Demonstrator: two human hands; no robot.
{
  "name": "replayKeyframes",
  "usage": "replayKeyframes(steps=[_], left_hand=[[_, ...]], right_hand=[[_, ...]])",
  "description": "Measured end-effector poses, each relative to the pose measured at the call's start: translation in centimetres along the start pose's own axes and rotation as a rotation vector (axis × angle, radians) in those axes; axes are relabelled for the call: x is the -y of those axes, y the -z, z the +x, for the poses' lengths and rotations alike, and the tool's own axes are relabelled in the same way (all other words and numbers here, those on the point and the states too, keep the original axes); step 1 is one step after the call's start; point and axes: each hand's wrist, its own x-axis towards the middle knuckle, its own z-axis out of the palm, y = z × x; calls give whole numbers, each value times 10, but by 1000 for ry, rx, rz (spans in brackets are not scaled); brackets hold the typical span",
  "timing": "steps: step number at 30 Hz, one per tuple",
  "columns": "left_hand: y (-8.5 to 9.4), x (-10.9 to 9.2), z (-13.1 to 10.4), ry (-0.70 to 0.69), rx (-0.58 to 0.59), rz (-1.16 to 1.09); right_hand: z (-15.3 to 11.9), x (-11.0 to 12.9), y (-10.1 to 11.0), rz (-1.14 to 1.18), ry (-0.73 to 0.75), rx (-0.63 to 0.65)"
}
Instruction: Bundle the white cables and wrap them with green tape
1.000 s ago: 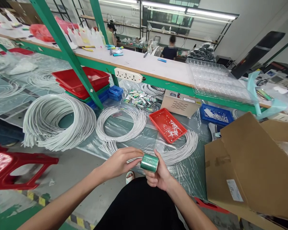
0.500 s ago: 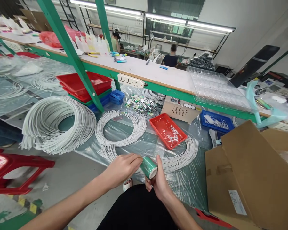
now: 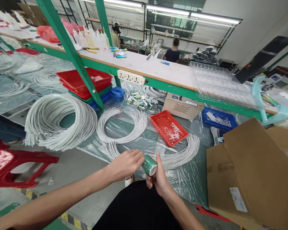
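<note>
A green roll with a pale hollow core [image 3: 149, 165] is held above the front edge of the bench, its open end turned toward me. My right hand [image 3: 160, 179] grips it from the right, thumb pointing up along its side and fingers curled underneath. At the roll's left side is my left hand [image 3: 129, 162], with its fingers bent together against the far end; what the fingertips pinch there is hidden. Just behind both hands lies a curved bundle of white cables [image 3: 175, 158]. A second ring of white cables [image 3: 122, 140] rests further back.
A red tray [image 3: 162, 123] holds small white bits. Large cable coils [image 3: 86, 123] lie to the left, and an open cardboard box [image 3: 220, 179] stands at the right. A green-framed shelf [image 3: 158, 75] crosses above the bench. A red stool [image 3: 36, 166] is at the left.
The roll stays in my right hand in nearly the same pose. My left forearm has swung slightly outward, with its fingers still at the roll. The whole view has shifted a little.
</note>
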Motion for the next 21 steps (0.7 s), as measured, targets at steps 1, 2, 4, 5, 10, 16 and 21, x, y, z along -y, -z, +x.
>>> replayKeyframes(steps=[1, 2, 4, 5, 10, 16, 21], left_hand=[[0, 1, 1, -9, 1, 2], [0, 1, 2, -17, 5, 6], [1, 2, 3, -31, 9, 11], [1, 2, 4, -33, 9, 8], [3, 5, 5, -36, 1, -28], [8, 7, 8, -40, 2, -19], [12, 8, 8, -38, -19, -41]], right_hand=[[0, 1, 0, 4, -6, -4], [0, 2, 1, 5, -14, -8], [0, 3, 2, 5, -37, -16], [1, 4, 2, 5, -44, -20], [2, 4, 5, -3, -29, -11], [4, 4, 7, 18, -20, 3], [0, 12, 3, 72, -60, 4]])
